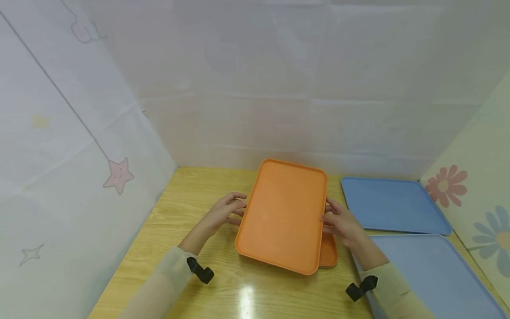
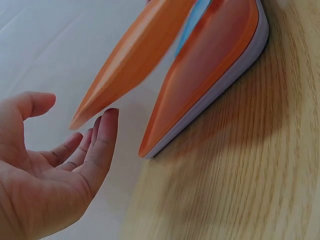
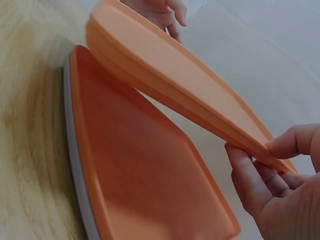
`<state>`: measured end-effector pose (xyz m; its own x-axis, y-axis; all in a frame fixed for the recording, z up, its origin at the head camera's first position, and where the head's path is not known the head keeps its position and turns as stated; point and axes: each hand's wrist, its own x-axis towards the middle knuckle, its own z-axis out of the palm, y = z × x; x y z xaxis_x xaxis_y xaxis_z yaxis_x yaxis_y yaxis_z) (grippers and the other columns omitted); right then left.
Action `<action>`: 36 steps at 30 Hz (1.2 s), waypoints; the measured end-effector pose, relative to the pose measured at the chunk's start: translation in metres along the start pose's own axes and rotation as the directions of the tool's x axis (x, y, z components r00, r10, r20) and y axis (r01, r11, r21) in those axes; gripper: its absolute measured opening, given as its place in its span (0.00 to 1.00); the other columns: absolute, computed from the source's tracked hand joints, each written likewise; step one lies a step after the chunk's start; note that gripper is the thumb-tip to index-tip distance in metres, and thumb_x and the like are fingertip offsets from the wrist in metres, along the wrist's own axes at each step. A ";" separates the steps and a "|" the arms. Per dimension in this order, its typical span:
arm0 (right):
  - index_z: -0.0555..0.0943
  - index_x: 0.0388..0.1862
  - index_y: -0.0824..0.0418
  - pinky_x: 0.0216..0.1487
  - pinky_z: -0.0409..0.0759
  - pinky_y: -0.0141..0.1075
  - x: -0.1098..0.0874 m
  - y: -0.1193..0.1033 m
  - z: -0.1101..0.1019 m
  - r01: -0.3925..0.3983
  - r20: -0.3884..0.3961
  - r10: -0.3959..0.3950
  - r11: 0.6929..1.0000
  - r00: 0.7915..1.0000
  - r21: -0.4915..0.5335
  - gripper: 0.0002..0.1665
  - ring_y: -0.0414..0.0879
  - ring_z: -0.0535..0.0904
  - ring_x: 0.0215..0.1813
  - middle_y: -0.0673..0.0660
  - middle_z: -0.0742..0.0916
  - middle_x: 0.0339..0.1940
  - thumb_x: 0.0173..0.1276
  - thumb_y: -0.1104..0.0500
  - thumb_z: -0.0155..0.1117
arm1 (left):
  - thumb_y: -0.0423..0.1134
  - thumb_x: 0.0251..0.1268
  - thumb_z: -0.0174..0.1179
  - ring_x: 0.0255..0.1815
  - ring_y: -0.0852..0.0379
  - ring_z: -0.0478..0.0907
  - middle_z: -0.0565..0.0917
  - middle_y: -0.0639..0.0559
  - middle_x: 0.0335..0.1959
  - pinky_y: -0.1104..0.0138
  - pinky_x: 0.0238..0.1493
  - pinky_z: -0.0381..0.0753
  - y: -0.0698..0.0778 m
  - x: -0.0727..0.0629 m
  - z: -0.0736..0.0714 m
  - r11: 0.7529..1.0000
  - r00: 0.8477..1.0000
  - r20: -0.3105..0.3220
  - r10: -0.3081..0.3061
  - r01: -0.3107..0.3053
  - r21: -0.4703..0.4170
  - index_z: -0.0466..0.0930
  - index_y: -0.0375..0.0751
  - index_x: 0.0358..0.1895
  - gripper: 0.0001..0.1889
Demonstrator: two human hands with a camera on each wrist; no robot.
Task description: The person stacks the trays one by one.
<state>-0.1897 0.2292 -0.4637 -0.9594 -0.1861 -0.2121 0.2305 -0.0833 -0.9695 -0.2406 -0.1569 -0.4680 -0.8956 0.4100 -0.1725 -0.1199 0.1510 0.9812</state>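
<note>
An orange tray [image 1: 284, 212] hangs tilted above the table, its right edge pinched between the thumb and fingers of my right hand [image 1: 342, 223]. The right wrist view shows this right hand [image 3: 280, 185] with the thumb on the rim and fingers beneath. My left hand [image 1: 225, 210] is by the tray's left edge; in the left wrist view the left hand [image 2: 65, 160] has its fingers loosely bent close to the edge, thumb apart. Below lies a second orange tray [image 3: 145, 165], mostly hidden in the head view, on top of a pale grey-white layer [image 3: 75, 145].
A blue tray [image 1: 394, 206] lies at the back right of the wooden table [image 1: 191, 288]. Nearer to me, a lighter blue tray [image 1: 434, 274] lies partly under my right forearm. Printed cloth walls [image 1: 255, 88] stand at the back and both sides.
</note>
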 end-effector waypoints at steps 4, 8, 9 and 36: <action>0.43 0.84 0.60 0.40 0.87 0.38 -0.002 -0.003 -0.008 -0.005 0.028 0.008 0.997 1.000 -0.082 0.50 0.39 0.80 0.40 0.55 0.71 0.55 0.71 0.71 0.57 | 0.43 0.77 0.57 0.51 0.45 0.80 0.75 0.37 0.59 0.52 0.44 0.88 0.000 0.004 0.008 1.000 0.999 0.045 0.007 -0.006 -0.028 0.63 0.43 0.74 0.28; 0.44 0.84 0.60 0.40 0.87 0.39 -0.001 -0.004 -0.013 -0.023 0.049 0.029 0.992 0.998 -0.124 0.51 0.40 0.79 0.39 0.57 0.70 0.59 0.71 0.70 0.59 | 0.37 0.72 0.60 0.49 0.45 0.81 0.72 0.36 0.59 0.51 0.39 0.88 0.000 0.006 0.014 1.000 0.998 0.056 0.011 -0.009 -0.026 0.60 0.47 0.77 0.32; 0.44 0.85 0.59 0.41 0.87 0.39 0.000 -0.004 -0.014 -0.028 0.052 0.034 0.991 0.998 -0.129 0.51 0.40 0.80 0.40 0.58 0.70 0.60 0.71 0.70 0.60 | 0.36 0.71 0.61 0.48 0.46 0.81 0.72 0.36 0.59 0.51 0.38 0.88 0.000 0.006 0.015 1.000 0.998 0.056 0.008 -0.007 -0.023 0.60 0.49 0.77 0.33; 0.46 0.85 0.59 0.52 0.85 0.49 0.021 -0.002 -0.047 -0.045 0.115 0.072 0.973 0.991 -0.226 0.50 0.47 0.80 0.54 0.70 0.66 0.71 0.72 0.66 0.61 | 0.33 0.68 0.63 0.52 0.45 0.80 0.72 0.36 0.61 0.51 0.39 0.89 -0.012 0.032 0.031 0.994 0.995 0.089 -0.033 0.042 -0.103 0.57 0.45 0.78 0.38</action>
<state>-0.2180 0.2710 -0.4716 -0.9150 -0.3030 -0.2662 0.2305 0.1488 -0.9616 -0.2549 -0.1175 -0.4876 -0.8494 0.4835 -0.2116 -0.2010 0.0743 0.9768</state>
